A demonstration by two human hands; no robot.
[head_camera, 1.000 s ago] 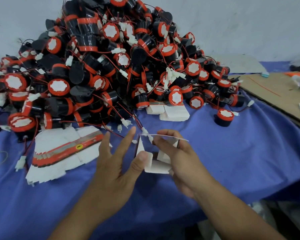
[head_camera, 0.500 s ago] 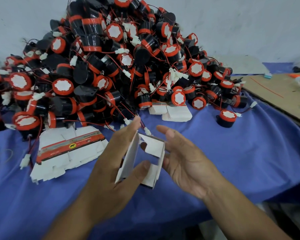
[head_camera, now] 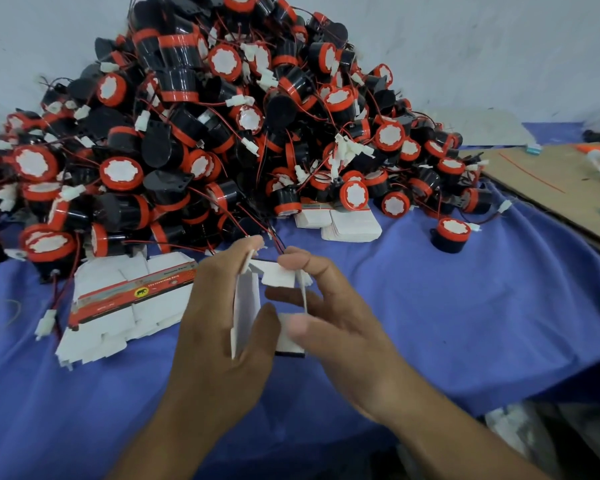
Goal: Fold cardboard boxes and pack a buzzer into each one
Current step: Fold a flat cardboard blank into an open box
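White cardboard box (head_camera: 246,306), small and only half formed, is held just above the blue cloth-covered table (head_camera: 465,323) between your two hands, near the table's front edge. Your left hand (head_camera: 215,341) clasps the left wall, fingers behind the panel and thumb pressed on its inner face, which looks meant to keep that wall stiff while the other side is worked. Your right hand (head_camera: 336,327) is curled round the opposite wall, with the forefinger bearing down on the small end flap at the top; its thumb is blurred, so how hard it pinches is unclear. You hold the box as an open sleeve, its walls on edge. Its long axis runs from your wrists away toward the heap, tilted upward, with the flapped end farthest from you. I judge this the step of closing one end before anything goes in. Just to the left lies a fanned stack of flat white box blanks with a red printed band (head_camera: 125,299), within easy reach. Behind rises the heap of black-and-red round buzzers (head_camera: 201,133) with red leads. One lone black-and-red buzzer (head_camera: 451,233) sits apart at the right.
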